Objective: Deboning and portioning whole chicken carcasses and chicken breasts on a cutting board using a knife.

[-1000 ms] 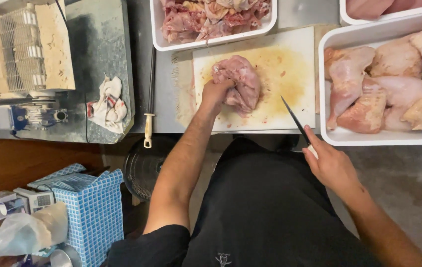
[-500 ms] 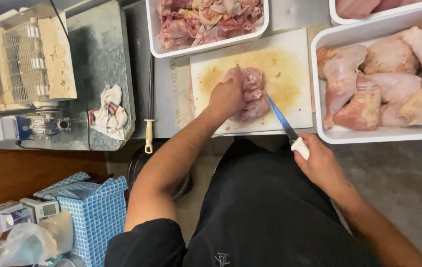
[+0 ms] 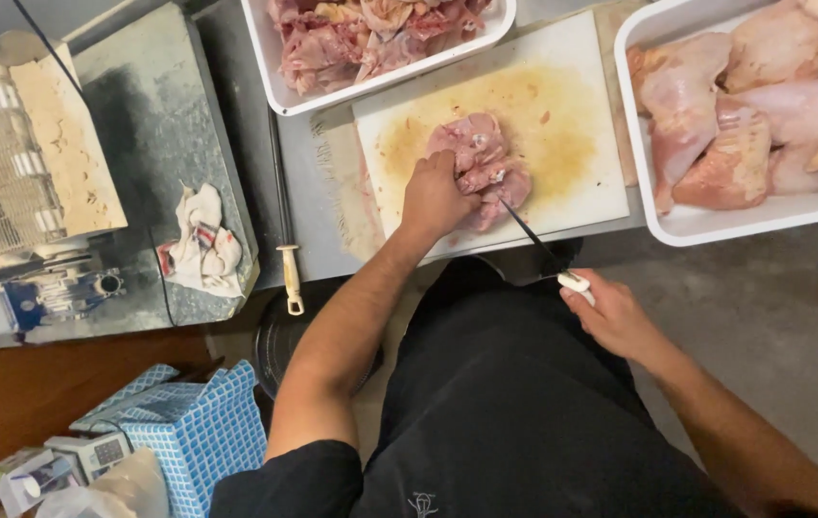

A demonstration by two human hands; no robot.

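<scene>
Here, a person in a black shirt stands over a steel worktop (image 3: 332, 206), both hands busy with raw poultry. The left hand (image 3: 436, 197) is clenched on the near-left edge of a chicken piece (image 3: 482, 168), pressing it onto the white cutting board (image 3: 572, 125), whose middle is stained yellow. The right hand (image 3: 612, 317), at 5 o'clock from the meat and off the worktop's near edge, grips the white handle of a knife (image 3: 535, 240); its dark blade runs toward 11 o'clock and its tip meets the piece's near side.

At 11 o'clock from the board sits a white tray of trimmings (image 3: 284, 91), heaped with pink and red scraps. At 3 o'clock a second white tray (image 3: 706, 225) holds whole pale chicken pieces. A sharpening steel (image 3: 282, 216) lies along the worktop at 9 o'clock from the board, its pale handle overhanging the near edge. Farther toward 9 o'clock a crumpled stained cloth (image 3: 202, 240) rests on a grey slab. A blue-checked box (image 3: 198, 427) stands at 7 o'clock, down by the floor.
</scene>
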